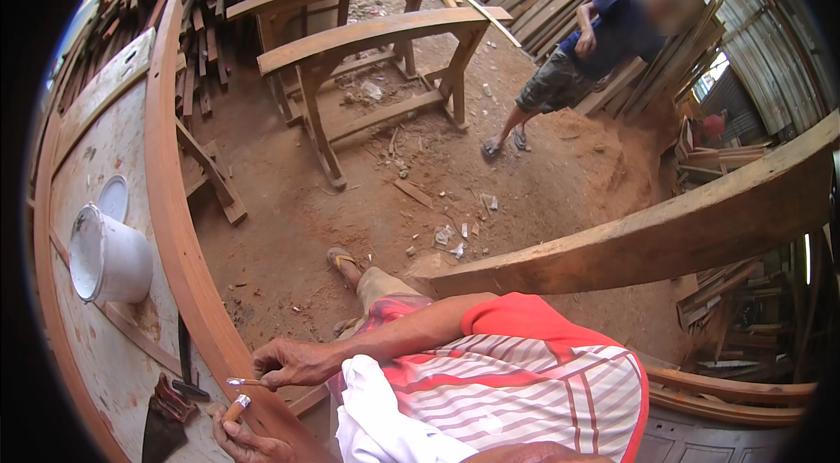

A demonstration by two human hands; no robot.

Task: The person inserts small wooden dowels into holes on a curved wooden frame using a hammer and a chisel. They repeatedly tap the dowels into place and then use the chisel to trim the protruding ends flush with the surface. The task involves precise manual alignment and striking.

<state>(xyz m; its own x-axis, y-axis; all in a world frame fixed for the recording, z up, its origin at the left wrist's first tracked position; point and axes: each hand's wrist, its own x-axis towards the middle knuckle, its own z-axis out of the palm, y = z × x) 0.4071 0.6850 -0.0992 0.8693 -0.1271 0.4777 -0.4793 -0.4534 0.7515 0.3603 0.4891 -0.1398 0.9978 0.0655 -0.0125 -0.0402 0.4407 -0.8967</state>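
My left hand (243, 438) grips a wooden handle (233, 410) with a metal collar at the lower left, beside the reddish wooden rail (179, 227) of the workbench. Just above it, my right hand (289, 364) pinches a slim, light metal piece (245, 382) too small to identify. A tool with a dark blade (163, 432) and wooden grip lies on the pale board (92, 349), near a dark tool (185, 356) with a long handle. A white bucket (114, 257) and a round lid (114, 199) are farther along the board. White cloth (385, 410) hangs against my striped shirt.
A person (599, 38) in a dark top stands at upper right. Two wooden stands (376, 34) are ahead on the dirt floor (306, 218). A long thick plank (630, 227) crosses at my right. Timber piles (175, 8) line the sides, along with corrugated sheets (770, 69).
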